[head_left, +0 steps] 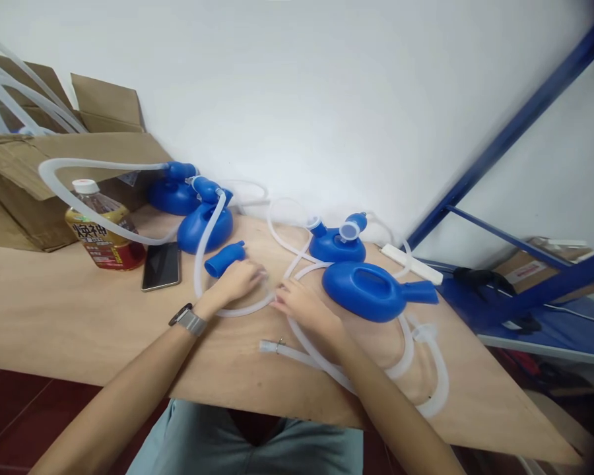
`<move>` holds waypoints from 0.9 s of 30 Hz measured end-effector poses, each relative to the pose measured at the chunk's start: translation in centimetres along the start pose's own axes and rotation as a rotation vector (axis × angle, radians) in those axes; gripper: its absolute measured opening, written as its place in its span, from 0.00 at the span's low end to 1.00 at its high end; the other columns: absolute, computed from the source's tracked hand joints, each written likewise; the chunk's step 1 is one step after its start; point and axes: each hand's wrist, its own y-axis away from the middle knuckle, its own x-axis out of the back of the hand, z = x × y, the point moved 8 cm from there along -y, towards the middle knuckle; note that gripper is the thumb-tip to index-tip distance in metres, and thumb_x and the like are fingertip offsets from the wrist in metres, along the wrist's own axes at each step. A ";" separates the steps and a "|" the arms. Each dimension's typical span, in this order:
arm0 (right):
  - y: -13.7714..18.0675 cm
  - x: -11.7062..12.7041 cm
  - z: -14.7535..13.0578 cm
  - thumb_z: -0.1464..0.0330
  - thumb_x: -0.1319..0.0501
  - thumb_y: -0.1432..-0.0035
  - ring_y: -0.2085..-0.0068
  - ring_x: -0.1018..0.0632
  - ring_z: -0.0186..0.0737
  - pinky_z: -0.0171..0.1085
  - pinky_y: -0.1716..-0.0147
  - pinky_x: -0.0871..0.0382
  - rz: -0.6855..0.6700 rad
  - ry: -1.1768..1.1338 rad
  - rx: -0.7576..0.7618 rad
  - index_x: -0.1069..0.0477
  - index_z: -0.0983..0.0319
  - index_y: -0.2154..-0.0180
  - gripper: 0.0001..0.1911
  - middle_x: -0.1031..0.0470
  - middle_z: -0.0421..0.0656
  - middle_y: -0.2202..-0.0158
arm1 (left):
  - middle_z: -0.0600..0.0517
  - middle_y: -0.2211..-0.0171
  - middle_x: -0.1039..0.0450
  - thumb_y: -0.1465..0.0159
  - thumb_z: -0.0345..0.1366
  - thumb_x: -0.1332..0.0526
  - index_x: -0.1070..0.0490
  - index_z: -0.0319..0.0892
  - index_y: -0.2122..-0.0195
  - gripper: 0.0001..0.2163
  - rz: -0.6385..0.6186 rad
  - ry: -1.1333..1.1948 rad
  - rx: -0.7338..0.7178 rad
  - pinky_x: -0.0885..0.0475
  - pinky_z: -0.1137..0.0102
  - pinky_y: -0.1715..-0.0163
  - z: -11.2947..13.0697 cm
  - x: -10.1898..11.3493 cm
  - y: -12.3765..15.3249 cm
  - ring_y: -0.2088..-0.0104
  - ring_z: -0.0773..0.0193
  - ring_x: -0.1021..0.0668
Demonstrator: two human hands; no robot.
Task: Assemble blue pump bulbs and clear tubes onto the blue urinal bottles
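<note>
My left hand (241,280), with a watch (188,320) on its wrist, is closed at the middle of the table, and a small pale bit shows at its fingertips. What it holds is too blurred to tell. Just right of it, my right hand (307,307) pinches a translucent hose (250,309). Beside my left hand lies a loose blue nozzle (224,258). To the right of my right hand, a blue plastic bottle with a handle hole (339,290) rests on its side. A hose end with a wire clamp (272,347) lies in front.
Behind stand more blue bottles (205,227) with hoses, and another blue bottle (334,245) by the wall. On the left are a phone (161,267), a drink bottle (103,227) and a cardboard box (20,198) of hoses. Blue shelving (505,152) borders the table (218,369) at right.
</note>
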 end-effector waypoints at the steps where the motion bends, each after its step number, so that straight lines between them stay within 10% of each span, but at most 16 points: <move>1: 0.2 -0.1 0.4 0.59 0.37 0.29 0.50 0.22 0.50 0.45 0.52 0.27 0.012 -0.024 -0.005 0.23 0.62 0.60 0.13 0.22 0.51 0.49 | 0.47 0.62 0.19 0.27 0.39 0.44 0.21 0.45 0.60 0.12 0.036 0.008 0.024 0.28 0.66 0.56 -0.3 0.6 0.0 0.59 0.55 0.19; 8: 1.2 -0.8 1.0 0.53 0.41 0.28 0.47 0.24 0.48 0.46 0.45 0.30 -0.040 -0.237 0.029 0.23 0.59 0.57 0.17 0.23 0.47 0.49 | 0.38 0.57 0.23 0.23 0.41 0.58 0.27 0.40 0.58 0.21 0.401 -0.151 0.407 0.30 0.60 0.57 -4.9 6.7 1.7 0.57 0.48 0.21; 14: 2.0 -0.3 2.7 0.50 0.44 0.27 0.37 0.29 0.51 0.52 0.36 0.38 -0.146 -0.333 -0.041 0.29 0.53 0.39 0.23 0.28 0.49 0.36 | 0.35 0.49 0.26 0.24 0.46 0.50 0.29 0.39 0.51 0.18 0.108 -0.297 0.467 0.28 0.58 0.56 -6.1 3.7 2.5 0.52 0.42 0.21; 20: 3.5 0.6 5.8 0.45 0.44 0.29 0.35 0.29 0.54 0.56 0.32 0.44 -0.136 -0.348 -0.197 0.34 0.53 0.33 0.31 0.27 0.49 0.37 | 0.41 0.51 0.25 0.29 0.51 0.42 0.31 0.43 0.51 0.17 0.076 -0.195 0.550 0.26 0.61 0.61 -7.1 3.7 2.6 0.57 0.45 0.18; 25: 3.3 1.9 6.4 0.46 0.41 0.31 0.29 0.36 0.55 0.57 0.29 0.47 0.115 -0.552 -0.297 0.49 0.54 0.26 0.41 0.38 0.54 0.29 | 0.36 0.37 0.31 0.29 0.50 0.42 0.32 0.43 0.55 0.15 0.528 -0.146 0.408 0.25 0.58 0.53 -4.1 9.0 2.5 0.44 0.42 0.22; 27: 3.1 2.8 6.6 0.45 0.36 0.36 0.25 0.41 0.54 0.56 0.28 0.46 0.311 -0.786 -0.296 0.58 0.52 0.24 0.50 0.47 0.54 0.24 | 0.38 0.35 0.31 0.29 0.51 0.40 0.32 0.44 0.58 0.14 0.493 -0.034 0.166 0.25 0.57 0.49 -0.3 9.3 1.4 0.42 0.43 0.22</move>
